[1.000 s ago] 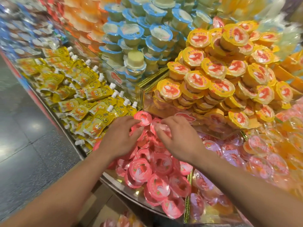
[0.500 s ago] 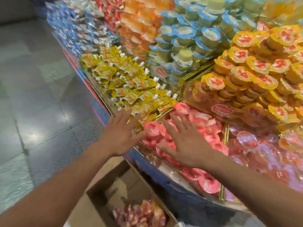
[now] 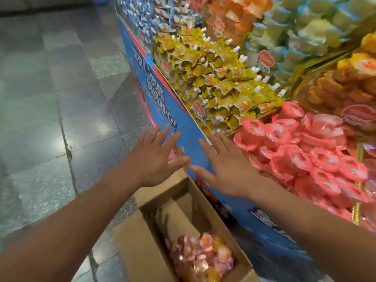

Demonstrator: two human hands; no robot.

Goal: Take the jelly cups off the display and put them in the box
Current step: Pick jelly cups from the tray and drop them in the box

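Cardboard box [image 3: 140, 239]: part-filled with cups.
Left hand [image 3: 154, 157], right hand [image 3: 225, 165]: above box, fingers spread, empty.
Pink jelly cups [image 3: 305, 151]: heaped on display [image 3: 183, 119], right of box.
Step, judged: between loads; next calls for reaching back and gathering cups.

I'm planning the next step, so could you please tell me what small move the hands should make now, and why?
Probably reach both hands up and to the right to gather pink jelly cups. The left hand and the right hand are spread and empty near the box, which is already partly filled. Many cups still lie piled on the display.
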